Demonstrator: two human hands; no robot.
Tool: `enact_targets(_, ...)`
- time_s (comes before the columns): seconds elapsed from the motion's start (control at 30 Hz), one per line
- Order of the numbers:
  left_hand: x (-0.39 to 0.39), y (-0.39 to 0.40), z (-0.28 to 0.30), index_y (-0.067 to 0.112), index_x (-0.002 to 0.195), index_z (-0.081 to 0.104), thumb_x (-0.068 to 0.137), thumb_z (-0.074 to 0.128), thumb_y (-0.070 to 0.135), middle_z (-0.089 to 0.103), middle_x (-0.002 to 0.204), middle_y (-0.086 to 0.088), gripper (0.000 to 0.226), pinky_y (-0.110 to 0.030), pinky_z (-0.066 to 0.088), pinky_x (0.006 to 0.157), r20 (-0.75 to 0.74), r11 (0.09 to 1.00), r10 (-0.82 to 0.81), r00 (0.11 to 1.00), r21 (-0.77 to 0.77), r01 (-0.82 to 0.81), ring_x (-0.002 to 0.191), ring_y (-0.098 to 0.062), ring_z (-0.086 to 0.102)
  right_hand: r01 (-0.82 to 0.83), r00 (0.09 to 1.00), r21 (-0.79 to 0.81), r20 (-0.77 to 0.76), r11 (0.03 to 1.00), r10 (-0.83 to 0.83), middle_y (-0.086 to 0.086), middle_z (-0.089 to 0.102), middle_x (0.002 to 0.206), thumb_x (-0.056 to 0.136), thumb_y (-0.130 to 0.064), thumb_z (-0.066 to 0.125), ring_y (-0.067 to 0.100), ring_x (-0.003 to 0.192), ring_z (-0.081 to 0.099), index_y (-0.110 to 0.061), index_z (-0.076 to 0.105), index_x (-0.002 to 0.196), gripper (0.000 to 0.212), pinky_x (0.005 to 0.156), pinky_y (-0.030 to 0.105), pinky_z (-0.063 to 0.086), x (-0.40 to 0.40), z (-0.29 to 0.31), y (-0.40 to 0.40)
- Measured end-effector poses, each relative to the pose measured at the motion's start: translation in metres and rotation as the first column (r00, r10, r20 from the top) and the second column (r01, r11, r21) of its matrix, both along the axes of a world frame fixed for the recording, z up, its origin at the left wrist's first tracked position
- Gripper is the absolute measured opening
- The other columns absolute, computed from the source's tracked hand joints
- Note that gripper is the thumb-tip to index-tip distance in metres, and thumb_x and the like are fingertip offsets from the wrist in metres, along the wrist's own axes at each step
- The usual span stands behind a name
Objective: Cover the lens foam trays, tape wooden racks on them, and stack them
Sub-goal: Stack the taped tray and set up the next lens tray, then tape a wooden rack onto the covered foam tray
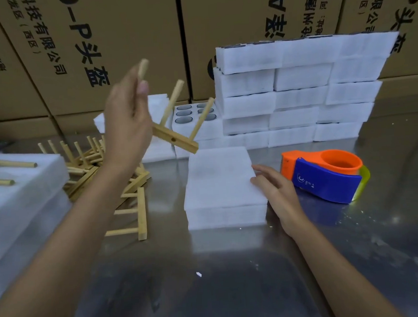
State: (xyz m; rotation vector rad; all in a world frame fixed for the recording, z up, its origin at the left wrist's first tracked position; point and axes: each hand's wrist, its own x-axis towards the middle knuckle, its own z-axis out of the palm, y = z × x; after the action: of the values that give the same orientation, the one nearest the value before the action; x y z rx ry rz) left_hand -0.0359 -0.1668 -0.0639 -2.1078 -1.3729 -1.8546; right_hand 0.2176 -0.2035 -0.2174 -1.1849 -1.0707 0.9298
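Steel worktable (211, 282): brushed, reflective metal, flecked with white foam crumbs.

Covered foam tray (223, 187): white, rectangular, soft-textured, with a foam sheet on top; sits at the table's centre, nothing on its lid.

Right hand (277, 195): fingers relaxed and nearly straight, tips touching the tray's right edge; holds nothing.

Left hand (126, 124): raised above the table, fingers and thumb curled round one peg of a wooden rack (176, 133).

Wooden rack: pale square bar with round dowel pegs, tilted in the air above and behind the tray, touching nothing else.

Loose racks (120, 184): a tangled heap of the same kind, left of the tray.

Tape dispenser (328, 177): orange and blue plastic with a yellow-green guard, small white logo too small to read; just right of the right hand.

Stacked foam trays (297, 90): wall of white blocks at the back right, several courses high.

Open tray (195, 114): behind the held rack, round cells with dark lenses showing.

Finished stack (20, 196): far left, white foam with a rack lying on top.

Cardboard cartons (72, 56): brown, across the back, printed in black Chinese characters including "头盔", "有限公司" and "(西区)".
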Motion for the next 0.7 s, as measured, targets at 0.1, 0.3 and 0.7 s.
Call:
enact_targets(0.1, 0.029, 0.009, 0.020, 0.035, 0.136, 0.053, 0.105, 0.041, 0.031, 0.054, 0.086, 0.018, 0.034, -0.012, 0.042, 0.068, -0.122, 0.947, -0.254, 0.959, -0.232, 0.221, 0.078, 0.003, 0.049, -0.004, 1.000, -0.003, 0.001, 1.000, 0.004, 0.002, 0.072, 0.116, 0.092, -0.014, 0.066, 0.019, 0.112, 0.065, -0.024, 0.071, 0.119, 0.030, 0.099, 0.037, 0.054, 0.000, 0.001, -0.001)
enact_targets(0.3, 0.089, 0.051, 0.002, 0.032, 0.135, 0.057, 0.101, 0.049, 0.034, 0.053, 0.141, 0.009, 0.035, -0.021, 0.031, 0.098, -0.463, 0.683, -0.507, 0.728, -0.730, 0.011, 0.126, -0.009, 0.046, 0.010, 1.000, -0.019, -0.016, 1.000, -0.010, -0.002, 0.072, 0.114, 0.090, -0.019, 0.069, 0.018, 0.110, 0.066, -0.030, 0.073, 0.115, 0.028, 0.091, 0.032, 0.055, 0.001, -0.002, 0.001)
enact_targets(0.7, 0.093, 0.087, -0.089, 0.057, 0.133, 0.047, 0.100, 0.037, 0.045, 0.033, 0.102, 0.005, 0.037, -0.036, 0.022, 0.086, -0.628, 0.776, -0.320, 0.710, -0.604, -0.184, 0.119, -0.023, 0.033, 0.020, 1.000, -0.014, -0.005, 1.000, -0.020, 0.001, 0.073, 0.113, 0.089, -0.015, 0.069, 0.019, 0.111, 0.065, -0.029, 0.073, 0.114, 0.029, 0.104, 0.047, 0.050, 0.001, -0.003, 0.005)
